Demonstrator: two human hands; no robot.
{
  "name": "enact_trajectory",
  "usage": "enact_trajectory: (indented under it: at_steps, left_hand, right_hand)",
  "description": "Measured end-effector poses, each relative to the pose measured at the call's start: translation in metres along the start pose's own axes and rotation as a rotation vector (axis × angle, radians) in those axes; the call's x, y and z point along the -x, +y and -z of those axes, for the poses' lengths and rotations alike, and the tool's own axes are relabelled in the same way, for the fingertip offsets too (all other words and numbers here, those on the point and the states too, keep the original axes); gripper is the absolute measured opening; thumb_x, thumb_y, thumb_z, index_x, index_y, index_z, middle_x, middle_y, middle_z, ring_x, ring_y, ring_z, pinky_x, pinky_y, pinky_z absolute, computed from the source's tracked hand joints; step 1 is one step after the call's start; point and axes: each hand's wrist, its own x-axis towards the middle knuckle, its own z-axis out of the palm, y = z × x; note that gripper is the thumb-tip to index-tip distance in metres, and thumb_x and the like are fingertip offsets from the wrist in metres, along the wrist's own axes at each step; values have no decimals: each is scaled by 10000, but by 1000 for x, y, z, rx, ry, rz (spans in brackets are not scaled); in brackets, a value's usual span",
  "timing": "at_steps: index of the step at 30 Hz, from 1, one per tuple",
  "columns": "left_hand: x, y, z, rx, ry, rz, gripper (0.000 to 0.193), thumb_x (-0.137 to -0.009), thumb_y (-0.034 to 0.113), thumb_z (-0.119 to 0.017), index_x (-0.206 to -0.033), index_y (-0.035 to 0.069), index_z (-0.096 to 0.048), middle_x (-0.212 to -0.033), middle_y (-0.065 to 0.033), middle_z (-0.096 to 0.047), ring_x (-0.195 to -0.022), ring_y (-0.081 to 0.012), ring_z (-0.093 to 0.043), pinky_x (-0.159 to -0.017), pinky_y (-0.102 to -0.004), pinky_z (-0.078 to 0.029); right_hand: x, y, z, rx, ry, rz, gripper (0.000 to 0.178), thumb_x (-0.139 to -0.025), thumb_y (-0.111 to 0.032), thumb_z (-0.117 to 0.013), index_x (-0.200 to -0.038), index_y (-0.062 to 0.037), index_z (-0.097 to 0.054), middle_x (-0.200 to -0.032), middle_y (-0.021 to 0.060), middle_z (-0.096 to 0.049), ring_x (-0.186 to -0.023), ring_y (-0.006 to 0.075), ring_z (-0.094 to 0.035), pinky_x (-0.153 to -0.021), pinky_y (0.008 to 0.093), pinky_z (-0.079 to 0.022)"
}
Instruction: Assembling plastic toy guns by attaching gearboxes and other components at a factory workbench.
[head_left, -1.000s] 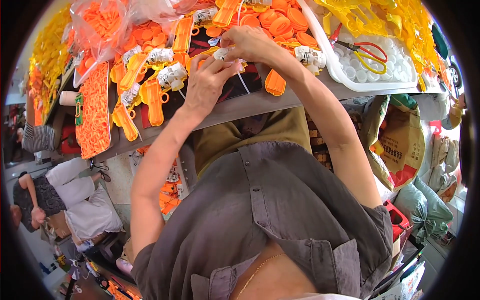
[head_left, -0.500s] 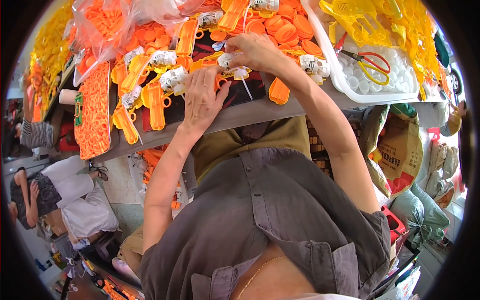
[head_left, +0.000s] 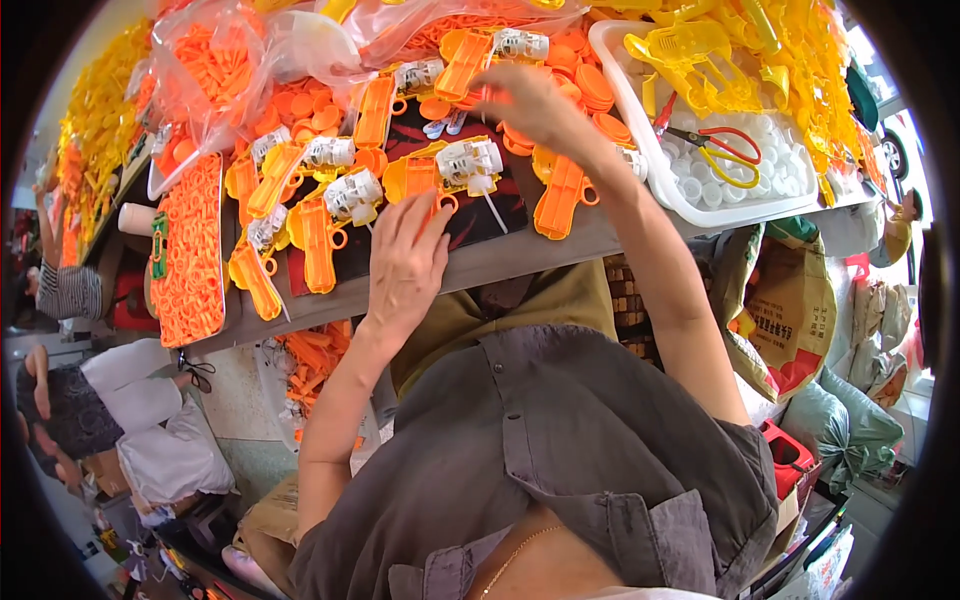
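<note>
Workroom, head view: one grey table (head_left: 540,262), its front edge below the left hand (head_left: 405,262), with a dark mat (head_left: 512,208) to that hand's right.

Item, main: one toy pistol (head_left: 412,177), orange and yellow, lay on the mat directly beyond the left fingertips. Its white drum (head_left: 470,160) sat just beyond them and to the right.

Left hand: fingers extended close together over the pistol's handle; whether they pinched it or merely rested there could not be told.

Right hand: (head_left: 530,105) blurred, fingers loosely bent, beyond the drum and apart from it. Whether anything was pinched could not be made out. An upper toy pistol (head_left: 462,68) lay just past its fingertips; contact was unclear.

Step, as judged: handling of the single pistol, the left hand steadying it, the right hand off it. Next move, as judged: any further work at the drum called for a light hold at the handle against sliding, and a fine fingertip pinch from the right.

Surrounding stock: similar toy pistols (head_left: 318,250) left of the left hand; orange rings (head_left: 190,260) farther left; orange discs (head_left: 595,88) near the right hand; farther right, a white tub (head_left: 720,215) of white caps (head_left: 710,188), with red-and-yellow-handled cutters (head_left: 697,138).
</note>
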Motion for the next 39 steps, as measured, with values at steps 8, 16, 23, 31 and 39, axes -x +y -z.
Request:
enact_trajectory:
  at_steps: [8,16,23,31,39]
  left_hand:
    - [9,3,-4,-4,-63,-4,471,-779,-45,-611,-1248,-18,-597,-1338,-156,-552,-1269,-314,-494,-1057,-385,-425]
    - [11,-1,-5,-6,-69,-4,487,-776,-38,-611,-1262,-12,-590,-1345,-160,-547,-1282,-320,-484,-1056,-398,-424]
    - [6,3,-9,67,-27,49,456,-794,-45,-601,-1248,-2,-584,-1347,-152,-536,-1263,-335,-481,-1050,-406,-422]
    - [-2,0,-24,96,28,95,543,-739,-73,-585,-1270,29,-542,-1388,-122,-466,-1297,-342,-401,-1096,-438,-342]
    - [-108,2,-63,88,219,-91,485,-766,-52,-591,-1237,59,-551,-1288,-119,-516,-1218,-324,-459,-1002,-428,-412]
  right_hand:
    - [-64,58,10,725,-72,-179,759,-735,-58,-656,-1430,-163,-372,-1359,130,-509,-1307,350,-423,-1016,563,-375]
    - [-79,60,14,755,-190,-180,890,-681,-234,-761,-1457,-156,-334,-1363,152,-504,-1319,340,-411,-985,633,-358]
    - [-79,69,25,590,-69,-27,784,-717,-262,-734,-1410,-95,-408,-1246,200,-571,-1159,377,-547,-950,477,-463]
    - [-80,58,52,131,-106,55,525,-712,-290,-701,-1165,-40,-610,-909,191,-678,-836,308,-652,-746,414,-520]
    - [-49,14,97,68,-106,178,588,-701,-294,-697,-1224,-38,-609,-826,160,-680,-731,242,-642,-666,374,-514]
